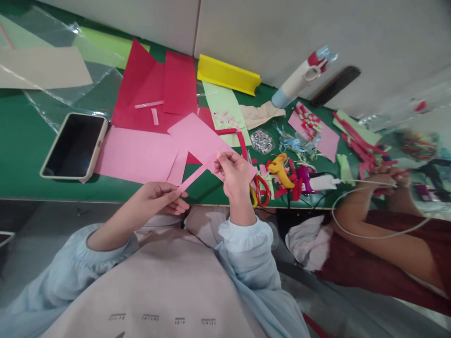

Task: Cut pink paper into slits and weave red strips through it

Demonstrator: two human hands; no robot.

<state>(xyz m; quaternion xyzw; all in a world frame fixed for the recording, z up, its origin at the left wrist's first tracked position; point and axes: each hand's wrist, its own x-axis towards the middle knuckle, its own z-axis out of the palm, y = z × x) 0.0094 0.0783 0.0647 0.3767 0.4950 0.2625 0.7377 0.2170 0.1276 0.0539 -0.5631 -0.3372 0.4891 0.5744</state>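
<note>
A narrow pink paper strip (197, 173) is stretched between my two hands above the table's front edge. My left hand (165, 196) pinches its lower end with closed fingers. My right hand (234, 176) pinches its upper end between thumb and fingertips. Just behind the strip lie large pink paper sheets (141, 152) and red paper sheets (158, 89) on the green table (21, 141).
A phone (73, 145) lies face up at the left. Red-handled scissors (261, 190), a yellow glue gun (280, 169), a bag of googly eyes (261, 141), a yellow tray (227, 75) and paper scraps lie to the right. Another person's hands (384, 180) work red strips at the far right.
</note>
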